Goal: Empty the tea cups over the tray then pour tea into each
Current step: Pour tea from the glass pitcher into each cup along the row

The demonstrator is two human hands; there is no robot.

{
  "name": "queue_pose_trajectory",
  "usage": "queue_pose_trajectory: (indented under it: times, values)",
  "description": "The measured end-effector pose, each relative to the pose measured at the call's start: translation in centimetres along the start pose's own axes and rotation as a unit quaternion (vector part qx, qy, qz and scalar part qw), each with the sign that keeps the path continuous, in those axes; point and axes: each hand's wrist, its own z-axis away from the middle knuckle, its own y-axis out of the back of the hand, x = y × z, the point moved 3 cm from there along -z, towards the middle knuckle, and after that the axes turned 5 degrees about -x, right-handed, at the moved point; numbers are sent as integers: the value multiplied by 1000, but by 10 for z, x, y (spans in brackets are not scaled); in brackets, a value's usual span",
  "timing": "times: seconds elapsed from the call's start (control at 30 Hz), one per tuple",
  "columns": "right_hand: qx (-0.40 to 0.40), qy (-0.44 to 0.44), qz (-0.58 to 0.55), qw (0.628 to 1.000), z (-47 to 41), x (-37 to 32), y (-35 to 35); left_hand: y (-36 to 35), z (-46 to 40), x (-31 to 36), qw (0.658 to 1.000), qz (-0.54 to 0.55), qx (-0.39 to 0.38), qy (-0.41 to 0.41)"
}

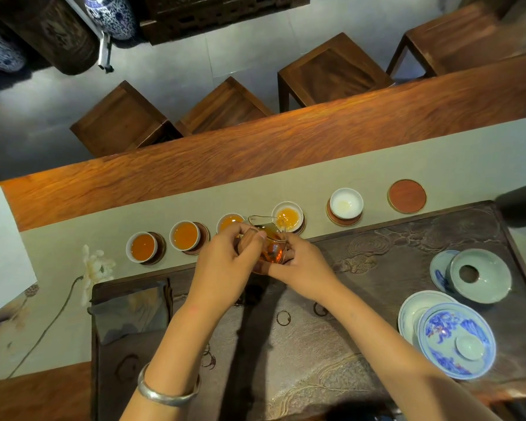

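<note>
Pitcher: your glass pitcher (271, 247) of amber tea sits at the far edge of the tray (407, 247), tilted with its spout over the fourth cup (287, 216).
Cups: three cups (185, 235) to the left hold tea; the fourth is partly filled; the fifth cup (346, 203) looks nearly empty; all sit on coasters on the desk (255, 141).
Left hand: your left hand (225, 268) reaches forward, fingers (249, 230) pinching the pitcher's wooden handle; a silver bangle (167, 390) circles the wrist.
Right hand: your right hand (301, 268) angles in from the right, fingers curled against the pitcher's side.
Surroundings: one bare coaster (407, 196) lies far right.
</note>
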Motion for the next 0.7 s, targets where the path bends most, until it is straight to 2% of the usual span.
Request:
queue_pose_trajectory:
  times: [0.7]
  values:
    - [3, -16, 5, 1000, -1, 3, -1, 2, 0, -1, 1000, -1, 2, 12]
